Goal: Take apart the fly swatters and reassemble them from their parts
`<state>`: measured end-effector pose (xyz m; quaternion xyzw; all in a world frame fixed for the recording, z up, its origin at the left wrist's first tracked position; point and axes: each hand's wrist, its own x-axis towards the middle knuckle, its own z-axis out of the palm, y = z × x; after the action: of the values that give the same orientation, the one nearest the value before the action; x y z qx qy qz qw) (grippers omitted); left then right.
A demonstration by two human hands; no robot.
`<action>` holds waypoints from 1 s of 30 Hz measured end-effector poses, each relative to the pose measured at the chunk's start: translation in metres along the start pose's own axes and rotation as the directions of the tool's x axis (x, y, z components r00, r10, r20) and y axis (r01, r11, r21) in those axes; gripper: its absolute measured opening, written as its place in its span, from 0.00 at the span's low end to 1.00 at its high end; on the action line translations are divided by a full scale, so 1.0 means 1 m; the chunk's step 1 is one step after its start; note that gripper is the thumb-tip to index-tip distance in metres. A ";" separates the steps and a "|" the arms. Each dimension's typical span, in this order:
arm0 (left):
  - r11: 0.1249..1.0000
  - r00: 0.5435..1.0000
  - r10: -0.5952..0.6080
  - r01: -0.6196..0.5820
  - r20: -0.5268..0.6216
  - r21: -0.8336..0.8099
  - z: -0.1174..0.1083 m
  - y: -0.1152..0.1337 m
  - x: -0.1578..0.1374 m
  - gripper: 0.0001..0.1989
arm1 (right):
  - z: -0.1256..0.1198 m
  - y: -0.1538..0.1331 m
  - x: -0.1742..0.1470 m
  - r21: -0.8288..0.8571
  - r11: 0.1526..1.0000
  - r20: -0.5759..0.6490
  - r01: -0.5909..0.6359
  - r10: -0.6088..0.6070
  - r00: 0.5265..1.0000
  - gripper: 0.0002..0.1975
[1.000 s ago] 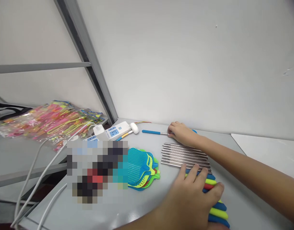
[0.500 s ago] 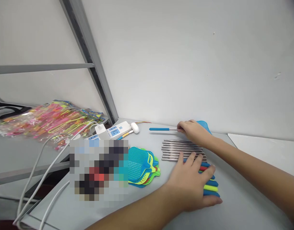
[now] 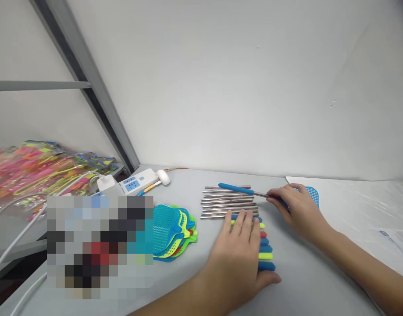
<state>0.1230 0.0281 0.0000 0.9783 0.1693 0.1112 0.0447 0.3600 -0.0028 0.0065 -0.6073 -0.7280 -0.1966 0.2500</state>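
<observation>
My right hand [image 3: 298, 206] is closed around a fly swatter [image 3: 237, 188] with a blue grip, a thin metal rod and a blue mesh head that shows behind my fingers. Its grip crosses over the far end of a row of metal rods [image 3: 227, 206]. My left hand [image 3: 237, 254] lies flat with spread fingers on a row of blue, yellow and red handles [image 3: 266, 256], covering much of them. To the left sits a fanned stack of mesh swatter heads [image 3: 168, 228] in blue, yellow, red and green.
At the back left are a white power strip [image 3: 144, 180] and a small white case [image 3: 163, 177]. Plastic-bagged colourful items [image 3: 56, 171] lie on the shelf at left, with white cables in front. Clear plastic packaging [image 3: 362, 206] covers the right side. A blurred patch hides the front left.
My right hand has carried the swatter rightward relative to the rods and nearer to me, its grip now over them. My left hand stays on the handles. The view has turned right.
</observation>
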 end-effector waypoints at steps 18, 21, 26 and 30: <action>0.989 0.984 -0.143 0.146 0.107 -0.021 -0.012 -0.011 0.002 0.40 | 0.008 0.009 -0.008 0.095 0.992 0.024 -0.084 0.082 0.996 0.08; 0.994 0.991 -0.104 0.105 0.082 -0.016 -0.013 -0.004 -0.001 0.38 | 0.010 0.009 -0.009 0.103 0.992 0.020 -0.078 0.077 0.997 0.07; 0.995 0.991 -0.058 0.068 0.119 -0.078 -0.009 0.006 -0.008 0.41 | 0.012 0.008 -0.009 0.105 0.992 0.028 -0.072 0.070 0.997 0.06; 0.987 0.986 -0.040 0.064 0.164 -0.148 -0.009 0.005 -0.008 0.44 | 0.013 0.007 -0.009 0.109 0.991 0.041 -0.076 0.072 0.997 0.06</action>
<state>0.1150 0.0211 0.0074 0.9730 0.1816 0.0434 0.1360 0.3668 -0.0006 -0.0089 -0.6228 -0.7192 -0.1354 0.2766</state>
